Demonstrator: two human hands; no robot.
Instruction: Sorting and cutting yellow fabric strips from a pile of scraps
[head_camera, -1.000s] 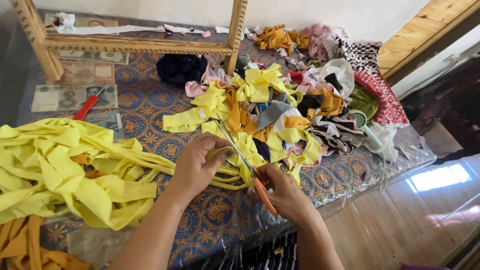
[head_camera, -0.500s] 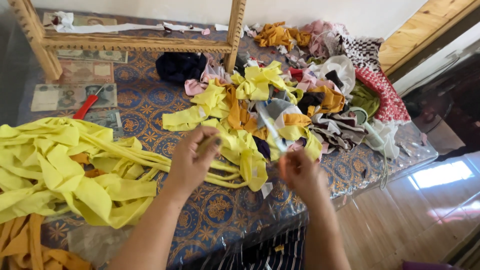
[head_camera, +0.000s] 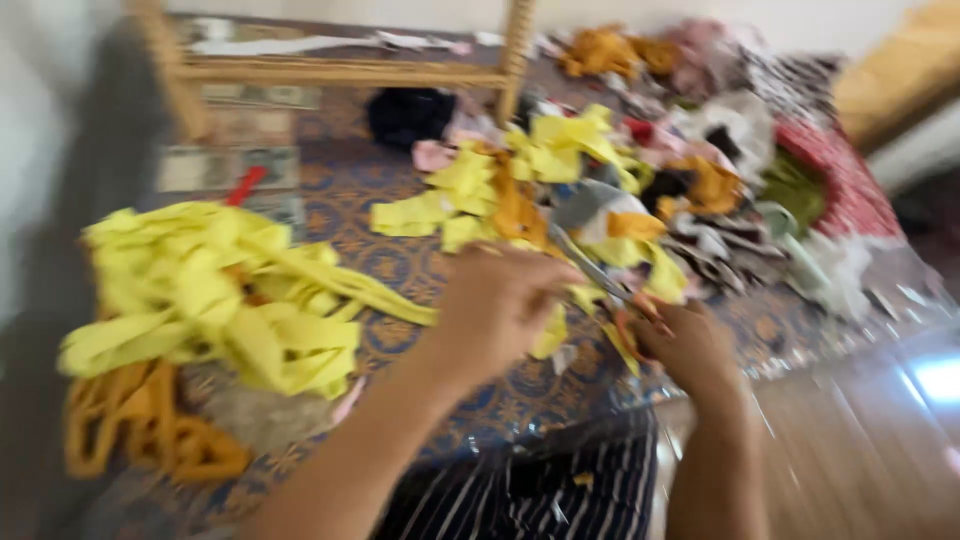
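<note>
Head view: one frame, motion-blurred throughout.
Left hand (head_camera: 500, 305): curling closed, pinching a yellow fabric strip (head_camera: 375, 295); exact finger contact is blurring out.
Right hand (head_camera: 690, 345): closing around the orange handles of the scissors (head_camera: 600, 280), fingers wrapping the loops.
Scissors, place: lying between the two hands, handles at the right hand, blades reaching past the left hand's knuckles.
Scissors, long axis: running diagonally, tip pointing up-left and away from the person, handles sitting down-right; whether the blades are parting cannot be told.
Strip, long axis: stretching leftward from the left hand into the yellow strip heap (head_camera: 210, 295), which is lying well left of that hand.
Beyond both hands: a mixed scrap pile (head_camera: 640, 180) of yellow, orange, grey and red cloth is spreading across the far side.
Under the hands: a blue patterned tablecloth (head_camera: 390, 200) is covering the table.
Below the left heap: orange strips (head_camera: 150, 440) are bunching near the table edge.
Far left of the hands: a wooden frame (head_camera: 340, 72) is standing.
</note>
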